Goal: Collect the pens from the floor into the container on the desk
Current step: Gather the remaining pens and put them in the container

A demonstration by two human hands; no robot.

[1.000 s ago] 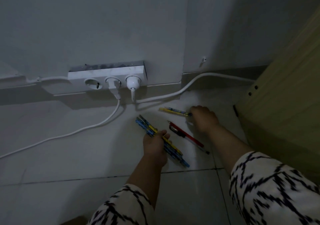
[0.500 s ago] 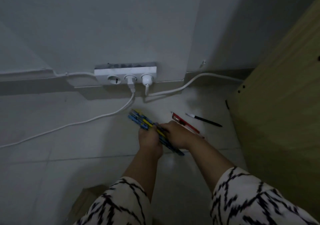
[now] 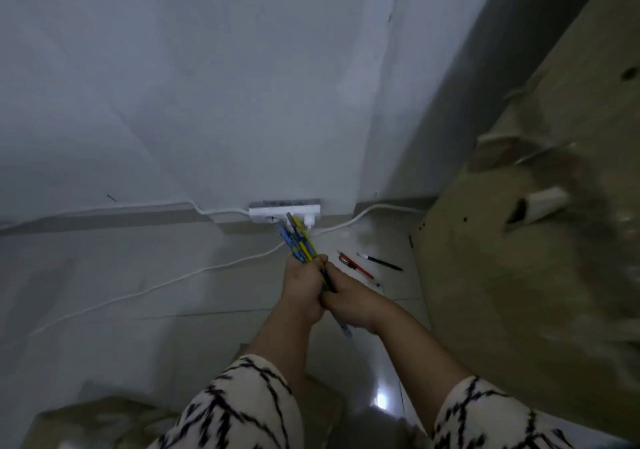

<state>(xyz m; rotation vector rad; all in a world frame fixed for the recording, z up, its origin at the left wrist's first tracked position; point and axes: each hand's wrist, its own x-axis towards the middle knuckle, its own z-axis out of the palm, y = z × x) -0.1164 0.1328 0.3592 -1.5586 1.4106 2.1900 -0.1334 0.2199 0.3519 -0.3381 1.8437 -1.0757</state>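
A bundle of blue and yellow pens [image 3: 298, 243] sticks up out of my two hands, raised above the floor. My left hand [image 3: 300, 287] grips the bundle round its middle. My right hand [image 3: 348, 301] is pressed against the left and curls round the lower part of the same pens, whose ends poke out below at the wrist. On the tiled floor to the right lie a red pen [image 3: 356, 267] and a black pen [image 3: 380, 262]. No container or desk top is in view.
A white power strip [image 3: 273, 211] sits against the wall base with plugs in it, and white cables [image 3: 166, 284] trail across the floor. A wooden furniture panel [image 3: 519, 275] stands close on the right. Cardboard [image 3: 104, 421] lies at the bottom left.
My right hand left the floor with the pens it picked up and joined the left hand on the bundle. Both hands lifted the bundle, and the view tilted upward.
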